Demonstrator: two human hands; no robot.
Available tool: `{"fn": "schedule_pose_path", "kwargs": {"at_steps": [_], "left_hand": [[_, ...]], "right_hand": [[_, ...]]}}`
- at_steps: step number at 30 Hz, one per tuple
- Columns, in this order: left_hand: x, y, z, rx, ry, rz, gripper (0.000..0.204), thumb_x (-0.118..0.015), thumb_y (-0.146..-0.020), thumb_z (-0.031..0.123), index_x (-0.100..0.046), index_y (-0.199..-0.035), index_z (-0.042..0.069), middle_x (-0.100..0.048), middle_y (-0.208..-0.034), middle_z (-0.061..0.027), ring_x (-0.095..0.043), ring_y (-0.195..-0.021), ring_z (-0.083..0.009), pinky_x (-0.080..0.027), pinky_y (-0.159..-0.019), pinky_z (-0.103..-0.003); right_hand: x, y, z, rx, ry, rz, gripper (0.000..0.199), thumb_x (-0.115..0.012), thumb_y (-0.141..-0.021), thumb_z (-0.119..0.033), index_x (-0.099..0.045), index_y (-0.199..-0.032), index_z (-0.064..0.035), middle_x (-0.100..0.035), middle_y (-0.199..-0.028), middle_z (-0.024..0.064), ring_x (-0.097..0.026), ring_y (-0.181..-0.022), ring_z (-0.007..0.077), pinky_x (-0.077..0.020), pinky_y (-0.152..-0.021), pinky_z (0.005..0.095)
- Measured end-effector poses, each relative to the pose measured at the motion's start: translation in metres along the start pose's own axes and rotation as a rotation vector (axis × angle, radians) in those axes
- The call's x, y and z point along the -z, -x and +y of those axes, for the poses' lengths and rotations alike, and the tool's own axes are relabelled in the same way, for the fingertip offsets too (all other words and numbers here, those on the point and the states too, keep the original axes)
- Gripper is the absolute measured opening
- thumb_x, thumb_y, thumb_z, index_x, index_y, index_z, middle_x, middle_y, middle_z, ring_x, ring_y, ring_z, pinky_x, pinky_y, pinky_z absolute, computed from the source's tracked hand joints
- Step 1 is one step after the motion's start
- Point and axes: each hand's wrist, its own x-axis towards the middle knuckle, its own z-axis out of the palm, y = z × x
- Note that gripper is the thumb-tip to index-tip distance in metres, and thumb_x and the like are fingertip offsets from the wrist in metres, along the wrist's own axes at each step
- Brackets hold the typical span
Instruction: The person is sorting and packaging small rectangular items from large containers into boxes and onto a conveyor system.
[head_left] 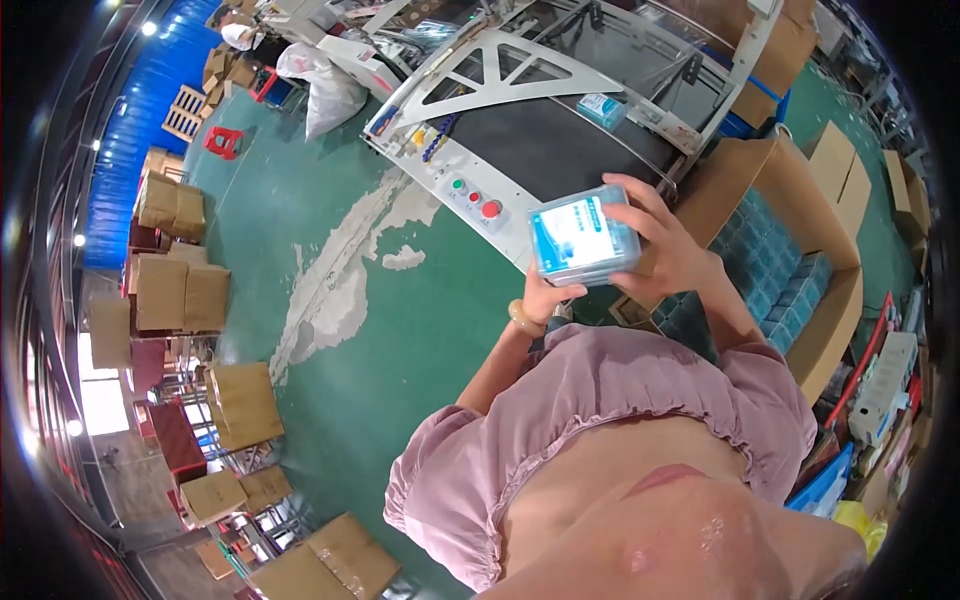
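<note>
1. One pack [582, 238] sat between left hand [545, 298] and right hand [668, 245].
2. Ahead, another pack [600, 111] lay on a machine's belt [530, 148].
3. At right, further packs [755, 250] lay in a carton [832, 325].
4. Boxes [165, 290] stood left.

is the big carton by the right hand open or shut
Open: the carton has its top uncovered, showing rows of blue packs inside.

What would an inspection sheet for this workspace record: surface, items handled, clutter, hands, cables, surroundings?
Surface: black belt on a white-framed machine; small blue package on it.
Items handled: blue-and-white package held up; similar blue packages in the open carton at right.
Clutter: red stool; mixed items at right edge.
Hands: left hand supports the held package from below, right hand grips its right side.
Cables: nothing certain; blue segmented tube on the machine.
Surroundings: green floor with worn patches; cartons stacked at left.
</note>
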Motion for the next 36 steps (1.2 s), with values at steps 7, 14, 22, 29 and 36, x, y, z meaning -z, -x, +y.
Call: {"fn": "schedule_pose_path", "kwargs": {"at_steps": [7, 14, 22, 29, 36], "left_hand": [[-0.009, 0.009, -0.011, -0.010, 0.038, -0.029, 0.090, -0.081, -0.055, 0.002, -0.031, -0.131, 0.005, -0.046, -0.120, -0.0055, -0.046, -0.112, -0.0192, -0.039, -0.095, -0.034], [-0.013, 0.017, -0.004, -0.054, 0.057, -0.040, 0.090, -0.080, -0.055, 0.000, -0.032, -0.131, 0.006, -0.047, -0.120, -0.0048, -0.046, -0.112, -0.0187, -0.039, -0.095, -0.034], [-0.008, 0.027, -0.001, -0.096, 0.049, 0.011, 0.091, -0.079, -0.056, 0.000, -0.031, -0.133, 0.005, -0.047, -0.120, -0.0051, -0.046, -0.112, -0.0184, -0.039, -0.095, -0.033], [-0.013, 0.024, -0.003, -0.090, 0.040, 0.018, 0.091, -0.080, -0.056, 0.002, -0.031, -0.133, 0.005, -0.047, -0.120, -0.0048, -0.046, -0.113, -0.0184, -0.038, -0.096, -0.034], [0.028, 0.015, -0.011, 0.008, -0.001, -0.041, 0.095, -0.080, -0.054, -0.002, -0.029, -0.135, 0.005, -0.045, -0.124, -0.0060, -0.044, -0.115, -0.0183, -0.037, -0.097, -0.033]], "right_hand": [[0.014, 0.012, -0.013, 0.008, -0.019, 0.277, 0.065, -0.072, -0.063, -0.017, -0.045, -0.120, -0.0031, -0.033, -0.131, 0.0245, -0.039, -0.118, 0.0340, -0.0358, -0.092, 0.0406], [0.019, 0.058, 0.049, -0.237, -0.924, 0.983, 0.039, -0.053, -0.088, -0.012, -0.042, -0.124, -0.0023, -0.053, -0.115, 0.0065, -0.053, -0.101, 0.0157, -0.0465, -0.077, 0.0315], [0.016, 0.059, 0.051, -0.637, -0.604, 0.886, 0.037, -0.062, -0.082, -0.011, -0.049, -0.116, -0.0044, -0.059, -0.104, 0.0045, -0.059, -0.091, 0.0157, -0.0485, -0.076, 0.0300], [0.014, 0.075, 0.057, -0.748, -0.664, 0.976, 0.042, -0.063, -0.080, -0.008, -0.048, -0.119, -0.0051, -0.058, -0.106, 0.0035, -0.055, -0.098, 0.0142, -0.0458, -0.082, 0.0294], [-0.041, 0.070, 0.026, -0.310, -0.268, 0.708, 0.062, -0.063, -0.075, -0.002, -0.034, -0.129, -0.0057, -0.042, -0.126, 0.0090, -0.045, -0.111, 0.0197, -0.0384, -0.091, 0.0338]]}}
